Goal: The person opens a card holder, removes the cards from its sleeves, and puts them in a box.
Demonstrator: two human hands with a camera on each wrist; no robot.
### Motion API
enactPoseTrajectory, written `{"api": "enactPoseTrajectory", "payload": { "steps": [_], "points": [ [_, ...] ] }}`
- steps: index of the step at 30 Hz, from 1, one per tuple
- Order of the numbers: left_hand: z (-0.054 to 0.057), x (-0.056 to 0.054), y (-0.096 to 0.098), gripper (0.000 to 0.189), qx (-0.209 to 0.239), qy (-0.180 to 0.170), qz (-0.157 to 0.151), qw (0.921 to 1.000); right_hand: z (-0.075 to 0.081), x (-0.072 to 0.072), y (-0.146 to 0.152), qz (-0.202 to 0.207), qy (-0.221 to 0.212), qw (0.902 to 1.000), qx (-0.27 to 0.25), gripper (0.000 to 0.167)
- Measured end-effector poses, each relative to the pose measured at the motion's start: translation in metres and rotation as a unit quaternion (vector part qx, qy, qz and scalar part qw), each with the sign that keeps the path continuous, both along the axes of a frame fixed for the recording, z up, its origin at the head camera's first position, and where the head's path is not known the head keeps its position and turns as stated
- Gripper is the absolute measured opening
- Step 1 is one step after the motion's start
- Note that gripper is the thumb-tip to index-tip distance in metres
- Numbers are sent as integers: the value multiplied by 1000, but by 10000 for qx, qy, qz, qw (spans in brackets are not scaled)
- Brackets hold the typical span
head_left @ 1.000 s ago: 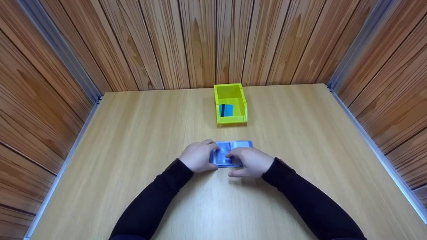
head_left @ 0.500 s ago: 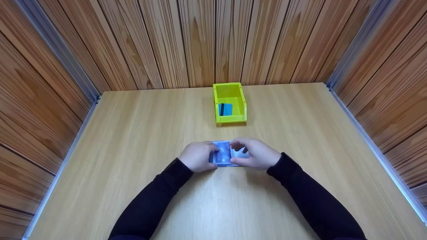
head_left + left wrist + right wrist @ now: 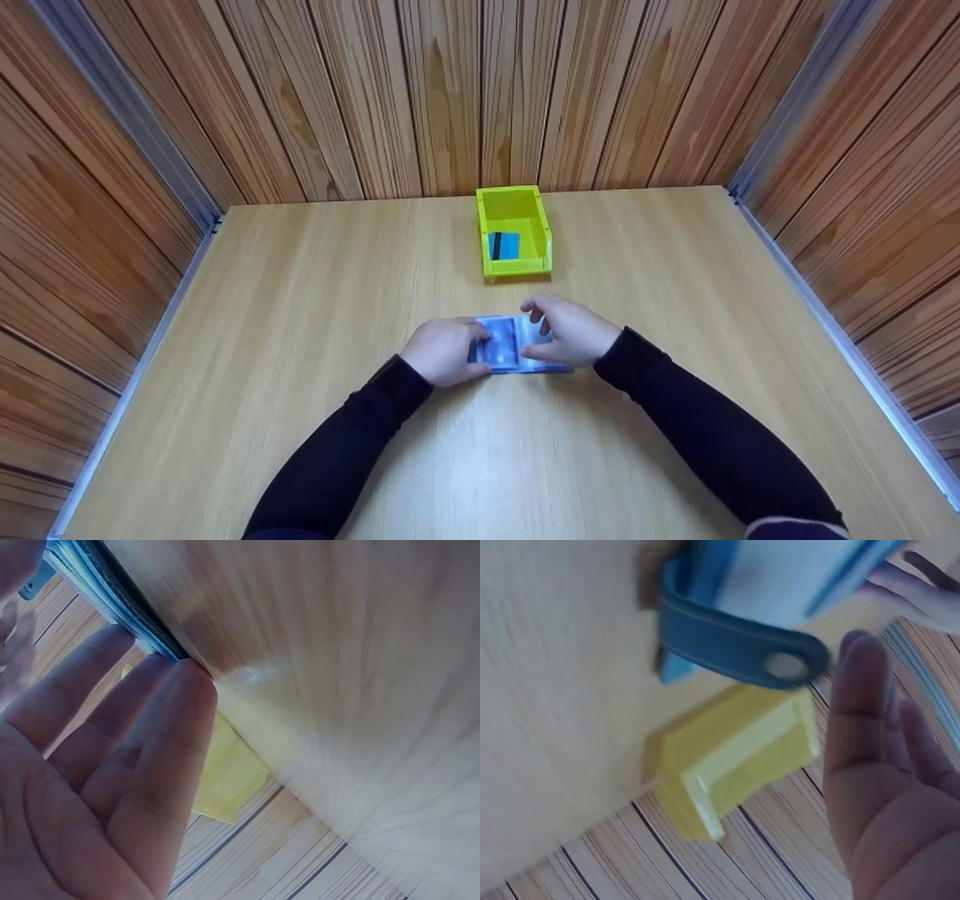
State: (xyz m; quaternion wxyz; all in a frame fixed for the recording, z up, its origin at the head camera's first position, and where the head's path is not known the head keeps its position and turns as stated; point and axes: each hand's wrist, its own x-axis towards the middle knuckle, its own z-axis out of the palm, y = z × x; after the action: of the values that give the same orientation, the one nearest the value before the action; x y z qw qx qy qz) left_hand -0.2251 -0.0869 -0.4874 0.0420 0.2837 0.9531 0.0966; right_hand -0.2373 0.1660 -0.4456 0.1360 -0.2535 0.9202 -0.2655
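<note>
A blue card holder (image 3: 501, 346) lies spread open on the table, its clear sleeves facing up. My left hand (image 3: 442, 352) grips its left end, fingers along the far side and thumb at the near edge. In the left wrist view, fingertips (image 3: 196, 673) meet the holder's layered edge (image 3: 112, 596). Over the holder's right half is my right hand (image 3: 576, 330), fingers bent loosely and thumb apart, with nothing between them. The right wrist view has the holder's snap strap (image 3: 720, 645) sticking out beyond its edge, near the right fingertips.
A yellow-green open-front bin (image 3: 517, 267) stands behind the holder, towards the back wall. Inside it lies a blue card (image 3: 508, 246) with a black stripe. Wooden panel walls (image 3: 420, 97) enclose the table (image 3: 315, 292) at the back and both sides.
My right hand has lifted from the holder's middle and shifted right and away from me, its fingers parting from the sleeves. The left hand keeps its hold on the left end.
</note>
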Motion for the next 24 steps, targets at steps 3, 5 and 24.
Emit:
{"api": "enactPoseTrajectory", "payload": {
  "steps": [3, 5, 24],
  "points": [
    [0, 0, 0, 58, 30, 1, 4, 10000, -6, -8, -3, -274, -366, 9987, 237, 59],
    [0, 0, 0, 58, 56, 37, -24, 10000, -11, -13, -6, -374, -581, 9970, 339, 56],
    [1, 1, 1, 43, 62, 195, 43, 9998, -33, -15, -29, -1181, -688, 9903, 261, 61]
  ]
}}
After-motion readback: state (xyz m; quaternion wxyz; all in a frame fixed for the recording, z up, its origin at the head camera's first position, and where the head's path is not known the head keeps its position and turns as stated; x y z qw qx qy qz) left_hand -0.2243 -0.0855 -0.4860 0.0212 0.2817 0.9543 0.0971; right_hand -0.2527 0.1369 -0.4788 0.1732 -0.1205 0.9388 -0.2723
